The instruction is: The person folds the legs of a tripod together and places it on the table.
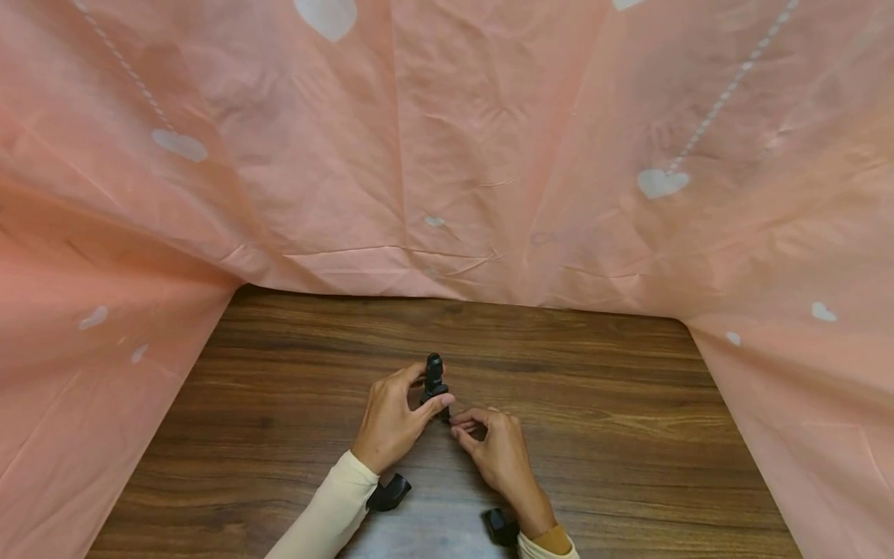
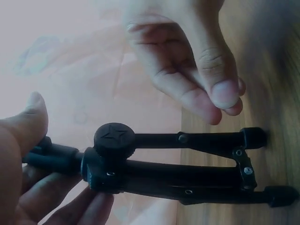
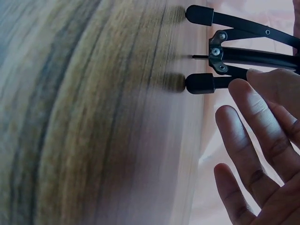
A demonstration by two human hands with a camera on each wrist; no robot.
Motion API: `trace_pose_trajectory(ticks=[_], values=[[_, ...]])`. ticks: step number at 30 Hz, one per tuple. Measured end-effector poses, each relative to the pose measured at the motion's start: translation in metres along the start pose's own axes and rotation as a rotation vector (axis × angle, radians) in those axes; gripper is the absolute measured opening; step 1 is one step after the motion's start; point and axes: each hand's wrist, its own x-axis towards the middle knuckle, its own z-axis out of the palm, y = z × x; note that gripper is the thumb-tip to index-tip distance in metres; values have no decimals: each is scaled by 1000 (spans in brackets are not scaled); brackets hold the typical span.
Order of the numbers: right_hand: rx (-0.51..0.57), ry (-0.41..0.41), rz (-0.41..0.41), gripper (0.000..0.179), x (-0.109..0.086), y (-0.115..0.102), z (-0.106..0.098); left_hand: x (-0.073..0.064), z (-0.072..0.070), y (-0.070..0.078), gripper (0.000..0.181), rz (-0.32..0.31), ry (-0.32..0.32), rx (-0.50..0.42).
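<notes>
Across the frame's top we are seeing pink cloth (image 1: 482, 155) with white hearts (image 1: 663, 184); lower down, a brown streaky table (image 1: 594, 373) and black tripod (image 1: 434, 380).

Two bare hands are seen at the lower centre of the head view. The left forearm (image 1: 324, 512), covered by a cream sleeve, is extended upward from the bottom edge; the left hand (image 1: 389, 423) is turned inward, its fingers curled in a hold and its thumb (image 1: 440, 402) pointed right. At lower right, the right wrist (image 1: 531, 505) is angled up and leftward, and the right hand (image 1: 497, 450) is held just beside the left, slightly lower, with thumb and fingers loosely bent. In the right wrist view, the right fingertips (image 3: 226, 117) are seen parted.
</notes>
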Motion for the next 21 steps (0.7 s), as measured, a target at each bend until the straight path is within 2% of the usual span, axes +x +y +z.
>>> trace_pose_trajectory(ticks=[8,12,14,19,21], values=[[15,-13,20,19,0,2,2,4,-8,-3,37,-17,-179,-170],[29,-19,27,18,0,2,3,7,-11,-5,39,-8,-248,-187],[36,-22,31,17,1,2,3,9,-12,-6,40,-20,-287,-231],[38,-21,32,16,1,0,4,10,-12,-7,42,-50,-350,-342],[31,-16,29,16,1,1,5,10,-12,-7,42,-51,-361,-354]])
